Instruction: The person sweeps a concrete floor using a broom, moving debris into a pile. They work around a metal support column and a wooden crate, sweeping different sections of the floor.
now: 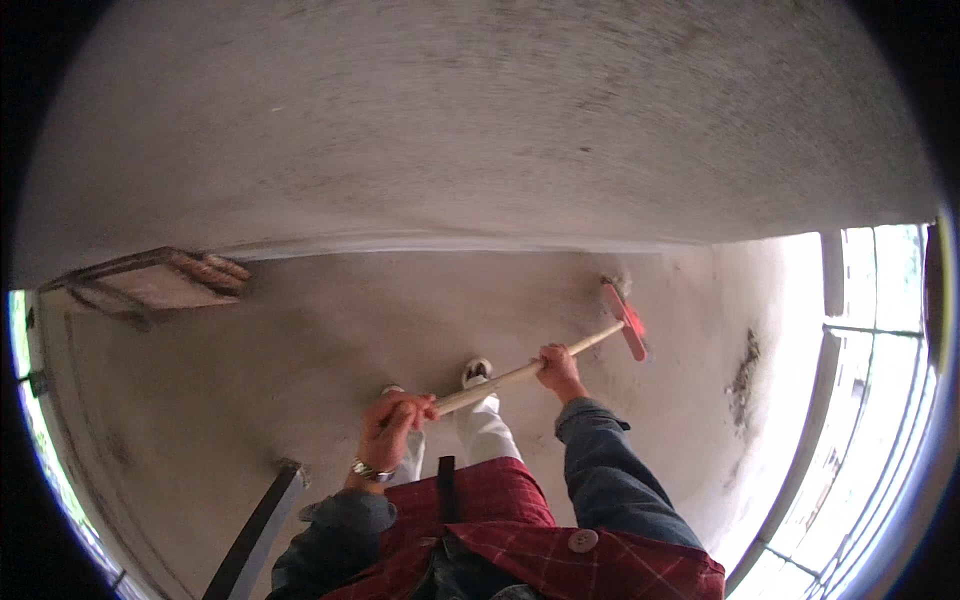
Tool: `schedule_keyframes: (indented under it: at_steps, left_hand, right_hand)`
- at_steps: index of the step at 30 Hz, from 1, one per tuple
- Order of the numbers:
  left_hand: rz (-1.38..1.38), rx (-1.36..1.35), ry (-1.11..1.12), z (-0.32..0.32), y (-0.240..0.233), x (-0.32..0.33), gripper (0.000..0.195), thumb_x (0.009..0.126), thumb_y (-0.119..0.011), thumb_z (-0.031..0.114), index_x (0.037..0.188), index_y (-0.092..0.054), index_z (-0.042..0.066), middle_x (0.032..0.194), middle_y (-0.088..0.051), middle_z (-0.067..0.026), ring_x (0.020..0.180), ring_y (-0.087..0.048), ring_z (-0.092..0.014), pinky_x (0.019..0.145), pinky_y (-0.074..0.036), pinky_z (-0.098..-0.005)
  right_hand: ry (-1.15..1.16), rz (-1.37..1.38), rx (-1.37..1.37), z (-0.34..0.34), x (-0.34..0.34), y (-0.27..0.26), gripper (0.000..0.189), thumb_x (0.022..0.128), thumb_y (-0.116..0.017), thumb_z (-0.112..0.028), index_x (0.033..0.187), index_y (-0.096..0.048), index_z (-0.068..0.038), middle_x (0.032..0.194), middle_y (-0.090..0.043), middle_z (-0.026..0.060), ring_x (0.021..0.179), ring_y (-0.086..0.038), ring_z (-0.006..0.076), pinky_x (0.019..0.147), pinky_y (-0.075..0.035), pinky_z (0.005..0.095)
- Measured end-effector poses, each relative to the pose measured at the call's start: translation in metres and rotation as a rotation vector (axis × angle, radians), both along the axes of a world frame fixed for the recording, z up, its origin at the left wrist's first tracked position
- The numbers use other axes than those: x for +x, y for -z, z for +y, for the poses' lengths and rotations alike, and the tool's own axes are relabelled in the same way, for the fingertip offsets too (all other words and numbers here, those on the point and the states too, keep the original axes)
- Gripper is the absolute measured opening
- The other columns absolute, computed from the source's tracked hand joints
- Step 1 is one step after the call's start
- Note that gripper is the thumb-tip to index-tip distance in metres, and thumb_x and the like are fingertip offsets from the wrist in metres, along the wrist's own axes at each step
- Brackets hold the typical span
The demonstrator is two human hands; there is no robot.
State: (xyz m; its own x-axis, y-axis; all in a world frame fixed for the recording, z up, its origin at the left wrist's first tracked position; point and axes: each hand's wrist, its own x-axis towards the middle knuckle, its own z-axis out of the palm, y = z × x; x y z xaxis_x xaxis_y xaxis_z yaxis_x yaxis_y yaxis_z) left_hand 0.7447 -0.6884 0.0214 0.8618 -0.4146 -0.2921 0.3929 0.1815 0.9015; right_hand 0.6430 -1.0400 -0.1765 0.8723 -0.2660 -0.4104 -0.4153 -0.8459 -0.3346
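A push broom [624,321] with a red head and a pale wooden handle slants across the view in front of me. My left hand [388,424], with a metal-band watch at the wrist, is closed around the upper end of the handle. Farther down the shaft, nearer the head, my right hand [558,369] grips it. The red head rests low on the right, near the base of the wall, with a small grey clump of debris [618,282] at its far end. Its bristles are blurred.
A plastered wall [480,135] rises ahead. Against it at the left lies a wooden frame [161,285]. A dark post [259,525] stands at my lower left. Dark debris [742,379] lies on the concrete floor at right, near a barred opening [870,330].
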Motion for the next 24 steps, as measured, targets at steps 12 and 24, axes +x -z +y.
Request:
schedule_keyframes:
  at_steps: [12, 24]
  left_hand:
    - [-0.453, 1.067, -0.72, 0.26, -0.146, 0.003, 0.017, 0.097, -0.045, 0.021, 0.098, -0.05, 0.005, 0.102, -0.038, -0.0103, 0.089, -0.044, -0.023, 0.082, -0.043, -0.0429]
    - [0.043, 0.155, 0.339, -0.071, 0.004, -0.036, 0.023, 0.092, -0.054, 0.024, 0.082, -0.061, 0.004, 0.075, -0.065, -0.0094, 0.073, -0.062, -0.019, 0.09, -0.049, -0.0458]
  right_hand:
    - [-0.123, -0.213, 0.298, 0.269, 0.096, -0.091, 0.014, 0.071, -0.069, -0.024, 0.078, -0.063, -0.014, 0.092, -0.059, 0.0044, 0.095, -0.055, 0.0267, 0.069, -0.051, 0.0461]
    - [0.224, -0.026, 0.129, -0.034, -0.111, 0.016, 0.021, 0.072, -0.073, -0.026, 0.07, -0.061, -0.008, 0.081, -0.06, 0.0132, 0.078, -0.059, 0.0361, 0.069, -0.05, 0.0468]
